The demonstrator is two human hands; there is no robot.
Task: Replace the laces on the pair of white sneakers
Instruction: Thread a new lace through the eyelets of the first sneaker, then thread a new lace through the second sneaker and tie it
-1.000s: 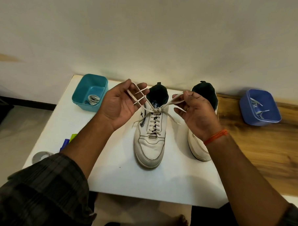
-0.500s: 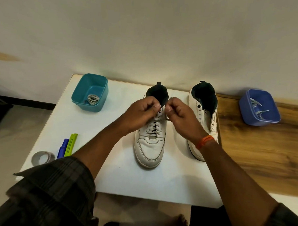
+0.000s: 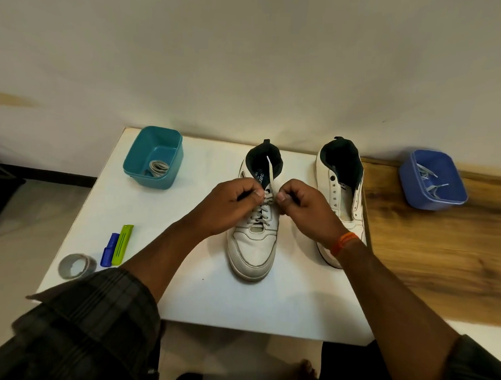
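Fingers of both hands are curled in tight at the top of the lacing on the laced sneaker (image 3: 252,241), the left hand (image 3: 231,200) and the right hand (image 3: 300,203) nearly knuckle to knuckle, each pinching the lace (image 3: 270,173) just above the highest eyelets. A second ago those same hands were spread wide apart with the lace ends stretched out to either side of a first crossing; half a second ago they had already closed in over the tongue, and now they sit in much the same spot, a touch lower, with one loose lace end standing up beyond the fingertips and lying across the dark collar. That reads as the bow being formed and cinched, though the knot itself is hidden under the thumbs, so whether loops exist yet is uncertain. Just to the right of the right hand's knuckles stands the unlaced sneaker (image 3: 340,199), its eyelets bare, so by this judgement roughly half the job remains. Well off to the left of the left hand sits the teal tub (image 3: 164,174) with a coiled lace inside, and far right of the right hand the blue tub (image 3: 410,185) holds loose laces.
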